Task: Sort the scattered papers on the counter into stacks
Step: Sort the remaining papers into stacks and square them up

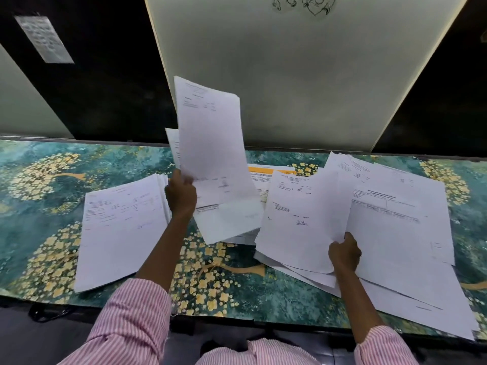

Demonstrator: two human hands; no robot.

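White printed papers lie on a counter [39, 219] covered in a teal and gold floral pattern. My left hand [181, 194] grips a few sheets [210, 138] by their lower edge and holds them upright above the counter's middle. A squared stack [120, 233] lies flat to the left of that hand. My right hand [344, 252] pinches the lower right corner of a signed sheet [300, 217], lifting it off the loose pile. More scattered sheets [400, 219] overlap to the right, some hanging past the front edge.
An orange-headed form [266, 171] lies partly covered at mid-counter. Behind the counter rises a pale panel [303, 75] between dark panes, one bearing a taped notice [43, 39]. My striped sleeves cross the counter's front edge [237, 318].
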